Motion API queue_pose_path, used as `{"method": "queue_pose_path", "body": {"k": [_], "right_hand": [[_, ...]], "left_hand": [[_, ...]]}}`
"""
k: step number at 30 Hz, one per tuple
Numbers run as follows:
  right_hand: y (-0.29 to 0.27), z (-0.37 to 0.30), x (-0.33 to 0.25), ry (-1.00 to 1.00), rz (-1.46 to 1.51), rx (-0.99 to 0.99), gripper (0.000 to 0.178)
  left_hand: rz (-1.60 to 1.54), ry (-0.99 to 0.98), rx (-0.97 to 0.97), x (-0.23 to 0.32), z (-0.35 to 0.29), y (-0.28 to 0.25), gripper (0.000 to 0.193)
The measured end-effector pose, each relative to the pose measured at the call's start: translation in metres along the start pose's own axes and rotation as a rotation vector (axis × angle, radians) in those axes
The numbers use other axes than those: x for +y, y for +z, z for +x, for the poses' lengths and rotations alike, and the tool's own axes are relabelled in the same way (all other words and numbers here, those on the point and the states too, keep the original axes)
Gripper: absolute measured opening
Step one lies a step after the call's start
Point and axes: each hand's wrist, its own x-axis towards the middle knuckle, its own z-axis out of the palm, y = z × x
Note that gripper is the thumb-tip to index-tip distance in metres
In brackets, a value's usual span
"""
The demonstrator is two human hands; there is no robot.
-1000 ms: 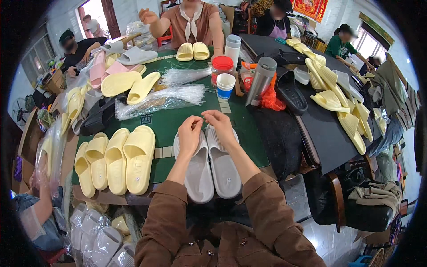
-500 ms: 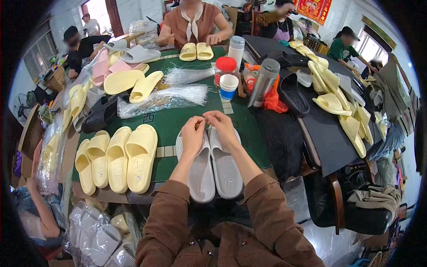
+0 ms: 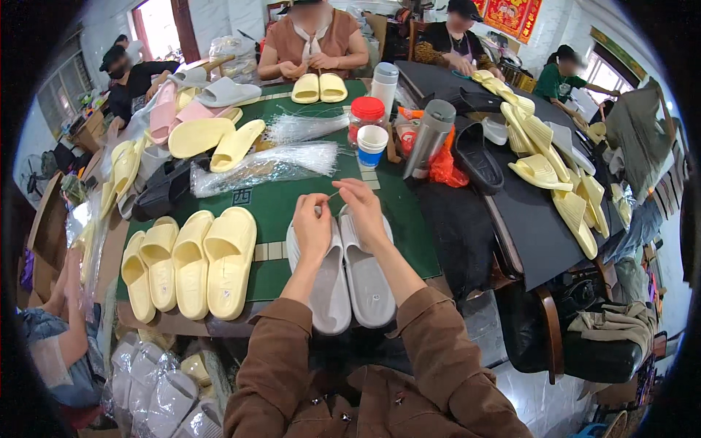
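A pair of grey slippers lies side by side at the near table edge, a left slipper (image 3: 331, 296) and a right slipper (image 3: 369, 292), toes pointing away from me. Over their straps my left hand (image 3: 312, 225) is closed with fingertips pinched together. My right hand (image 3: 362, 209) is closed too, thumb and forefinger pinching close to the left fingertips. Between the two hands shows a thin strand (image 3: 334, 193), too fine to make out fully. Beyond them lie a plastic-wrapped bundle of clear thin strands (image 3: 292, 162) and a looser bundle (image 3: 307, 127).
Several yellow slippers (image 3: 231, 263) stand in a row on my left. A paper cup (image 3: 372, 146), red-lidded jar (image 3: 366, 117) and steel flask (image 3: 431, 139) stand beyond my right hand. More slippers pile up on the black table (image 3: 526, 241). A co-worker (image 3: 314, 44) sits opposite.
My hands stay over the grey slippers; the thin strand between my fingertips now shows. The co-worker opposite has brought both hands together. The whole view has shifted slightly.
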Motion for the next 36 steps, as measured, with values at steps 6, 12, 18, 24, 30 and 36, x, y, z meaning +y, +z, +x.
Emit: {"method": "queue_pose_path", "body": {"k": [6,12,18,24,30,36], "right_hand": [[-0.003,0.005,-0.012,0.116,0.158,-0.033,0.021],[-0.034,0.009,-0.052,0.234,0.584,0.086,0.019],[-0.126,-0.004,-0.112,0.137,0.508,0.226,0.016],[-0.253,-0.011,-0.129,-0.005,0.058,0.556,0.019],[-0.371,0.010,-0.097,-0.019,-0.889,0.732,0.035],[-0.407,0.065,-0.104,0.219,-1.371,0.620,0.072]], "left_hand": [[0.069,0.055,0.022,0.000,-0.001,-0.005,0.030],[0.100,0.033,-0.016,-0.010,0.000,0.003,0.047],[0.057,0.016,-0.041,-0.017,-0.003,0.005,0.043],[0.011,-0.050,-0.068,-0.010,-0.003,0.003,0.039],[0.007,-0.029,-0.098,-0.013,-0.004,0.008,0.030],[0.041,0.000,-0.088,-0.011,-0.001,-0.004,0.025]]}}
